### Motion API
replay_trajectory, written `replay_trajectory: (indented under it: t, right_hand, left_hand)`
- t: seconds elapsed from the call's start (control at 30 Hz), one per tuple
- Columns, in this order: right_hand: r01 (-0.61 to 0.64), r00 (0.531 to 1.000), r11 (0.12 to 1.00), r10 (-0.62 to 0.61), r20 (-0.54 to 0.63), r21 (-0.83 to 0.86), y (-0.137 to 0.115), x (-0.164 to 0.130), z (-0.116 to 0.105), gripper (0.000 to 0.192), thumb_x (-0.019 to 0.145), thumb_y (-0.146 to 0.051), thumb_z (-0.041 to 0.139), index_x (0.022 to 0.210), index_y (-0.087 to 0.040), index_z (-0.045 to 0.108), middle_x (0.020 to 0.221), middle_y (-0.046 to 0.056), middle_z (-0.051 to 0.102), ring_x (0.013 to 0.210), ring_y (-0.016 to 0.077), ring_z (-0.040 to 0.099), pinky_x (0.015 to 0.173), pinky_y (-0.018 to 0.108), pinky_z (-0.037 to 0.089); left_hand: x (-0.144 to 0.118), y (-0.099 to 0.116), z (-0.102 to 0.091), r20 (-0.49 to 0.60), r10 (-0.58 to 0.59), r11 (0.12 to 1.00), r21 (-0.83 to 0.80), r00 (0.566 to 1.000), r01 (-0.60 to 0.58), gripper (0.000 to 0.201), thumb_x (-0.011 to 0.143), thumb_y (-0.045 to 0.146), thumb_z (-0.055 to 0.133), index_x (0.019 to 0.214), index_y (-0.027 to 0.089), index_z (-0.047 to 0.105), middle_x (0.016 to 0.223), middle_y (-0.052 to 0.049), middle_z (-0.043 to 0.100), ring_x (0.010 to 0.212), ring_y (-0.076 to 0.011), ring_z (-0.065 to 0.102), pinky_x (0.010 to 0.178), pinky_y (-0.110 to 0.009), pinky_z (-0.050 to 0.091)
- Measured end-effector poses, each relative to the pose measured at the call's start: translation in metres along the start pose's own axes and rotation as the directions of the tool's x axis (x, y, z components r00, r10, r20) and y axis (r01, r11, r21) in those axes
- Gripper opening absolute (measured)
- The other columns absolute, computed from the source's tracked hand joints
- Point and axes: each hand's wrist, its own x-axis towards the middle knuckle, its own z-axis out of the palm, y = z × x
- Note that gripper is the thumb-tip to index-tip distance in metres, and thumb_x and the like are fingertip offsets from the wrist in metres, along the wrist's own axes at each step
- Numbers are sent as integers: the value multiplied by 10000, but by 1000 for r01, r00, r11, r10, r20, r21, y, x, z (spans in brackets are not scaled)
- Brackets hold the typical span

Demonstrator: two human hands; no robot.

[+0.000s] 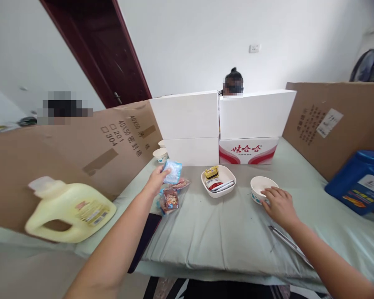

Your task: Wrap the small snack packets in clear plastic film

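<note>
While I watch, left hand (pixel 157 179): pinching blue packet (pixel 173 171)
Right hand (pixel 279 204): fingers resting on paper cup (pixel 262 187)
Risk: I judge the cup tips under pressure

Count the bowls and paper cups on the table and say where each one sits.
3 or 4: a square white bowl mid-table, a round bowl under the right hand, a paper cup by the white boxes, perhaps another behind it.
</note>
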Motion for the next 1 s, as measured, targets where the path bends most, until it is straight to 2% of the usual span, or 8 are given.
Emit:
replay_trajectory:
  t: [0.07,0.17,0.2,0.27,0.43,0.57,0.77,1.0]
  right_hand:
    - [-30,998,999,31,-48,13,-4,4,-6,284,864,-267,502,1092,-180,645,1169,112,655,1162,291,513,962,434,338]
    - [-16,996,997,22,-89,73,-12,-7,-16,276,883,-292,496,1096,-193,640,1152,107,643,1117,270,526,940,407,362]
    - [-6,998,996,12,-69,92,-15,-15,-18,268,891,-306,490,1084,-201,643,1125,100,647,1081,261,539,921,397,375]
    - [-9,1000,994,8,12,111,-16,-36,-22,253,900,-332,484,1050,-217,653,1064,85,655,1002,248,562,866,383,399]
    - [-129,972,992,123,202,15,6,-98,-20,250,877,-355,528,1046,-230,661,1022,79,662,955,270,587,775,389,429]
    - [-167,946,986,168,276,-28,22,-125,-16,224,900,-290,479,1005,-221,665,925,76,667,877,269,621,752,403,456]
    - [-3,980,974,-42,194,227,-36,-90,-19,278,982,-252,335,1114,-208,575,1022,78,619,798,169,636,692,287,482]
    - [157,912,971,-212,351,179,-100,-48,-29,212,923,-148,447,1013,-218,627,922,42,615,736,147,616,635,241,415]
  left_hand:
    - [-24,11,24,281,28,983,-181,959,24,503,739,483,676,1097,133,633,881,-81,710,748,-237,683,640,-328,535]
    - [-69,20,71,712,125,947,-292,691,130,527,626,466,789,1038,161,668,917,-76,705,740,-222,673,583,-279,512]
    - [-83,20,89,777,149,956,-271,611,111,497,632,460,786,1017,168,669,912,-64,700,735,-210,667,575,-267,504]
    - [-107,18,123,792,217,969,-246,571,-27,418,659,415,764,983,171,664,875,-40,690,740,-193,656,607,-264,510]
    - [-136,10,174,669,301,954,-210,680,-215,245,723,281,693,943,177,669,998,-66,664,981,-247,611,877,-379,489]
    - [-150,-4,175,252,454,890,-173,854,-422,192,842,262,538,993,190,632,1060,-85,613,1049,-237,568,930,-407,459]
    - [-181,-29,175,154,480,867,-234,864,-440,166,861,212,487,1001,192,575,945,-52,614,859,-180,605,728,-300,503]
    - [-181,-35,179,197,458,871,-295,867,-393,316,809,116,483,1115,193,497,956,-48,654,901,-182,628,807,-329,493]
